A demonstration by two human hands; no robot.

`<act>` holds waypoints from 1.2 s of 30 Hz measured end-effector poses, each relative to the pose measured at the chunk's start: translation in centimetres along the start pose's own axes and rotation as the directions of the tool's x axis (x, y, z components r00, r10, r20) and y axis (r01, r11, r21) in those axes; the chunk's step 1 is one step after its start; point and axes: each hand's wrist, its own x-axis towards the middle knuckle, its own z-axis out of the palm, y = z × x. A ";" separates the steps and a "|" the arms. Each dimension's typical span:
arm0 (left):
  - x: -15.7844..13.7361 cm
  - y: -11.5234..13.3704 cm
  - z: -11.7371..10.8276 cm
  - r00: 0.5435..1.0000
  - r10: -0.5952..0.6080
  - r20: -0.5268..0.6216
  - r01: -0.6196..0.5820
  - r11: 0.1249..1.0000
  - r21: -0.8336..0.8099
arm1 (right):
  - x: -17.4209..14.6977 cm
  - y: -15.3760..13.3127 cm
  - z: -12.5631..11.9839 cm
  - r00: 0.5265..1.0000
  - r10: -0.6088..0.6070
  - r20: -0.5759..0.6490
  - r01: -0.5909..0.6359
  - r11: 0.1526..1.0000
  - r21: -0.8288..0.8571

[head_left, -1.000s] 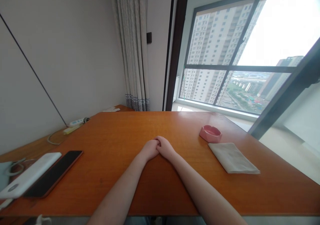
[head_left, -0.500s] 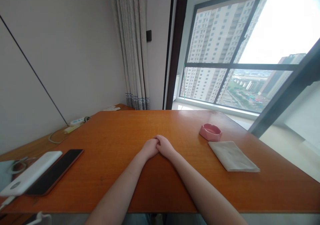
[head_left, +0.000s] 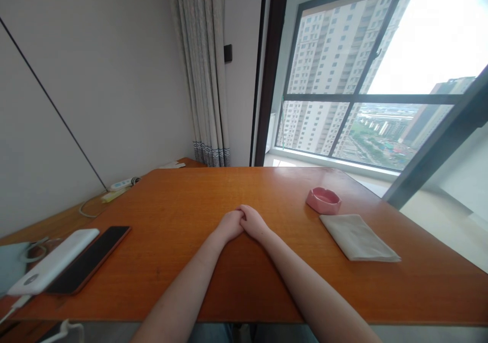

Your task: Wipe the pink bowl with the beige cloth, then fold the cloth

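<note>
My left hand [head_left: 230, 224] and my right hand [head_left: 253, 222] are clasped together on the wooden table [head_left: 183, 195], around its middle. The right hand's fingers fold over those of the left, and both hands are closed. No object shows between them; the palms are hidden. To their right sits a pink ashtray [head_left: 323, 201] with notched sides. Just in front of it lies a folded pale grey cloth [head_left: 358, 239]. Both stand apart from my hands.
At the left edge lie a white power bank [head_left: 57, 259] with a cable plugged in and a dark phone [head_left: 91, 259] beside it. A power strip [head_left: 122, 184] lies by the wall. Behind the table hang a curtain [head_left: 206, 79] and, at right, a large window [head_left: 353, 99].
The whole view has shifted slightly, so the things on the table appear a little further right. My hands stay clasped in the same place.
</note>
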 end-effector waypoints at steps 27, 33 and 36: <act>1.7 -3.4 0.5 0.974 -0.020 -0.228 -0.073 0.917 -0.392 | -5.1 13.8 -16.3 0.700 0.441 -0.561 -0.702 0.568 -0.430; 1.6 -2.9 0.4 0.972 0.000 -0.235 -0.069 0.956 -0.287 | -4.3 12.9 -15.9 0.813 0.287 -0.507 -0.550 0.666 -0.505; 0.9 -1.1 0.2 0.925 0.115 -0.363 -0.178 0.974 -0.143 | -3.0 10.3 -14.3 0.903 0.057 -0.425 -0.301 0.790 -0.535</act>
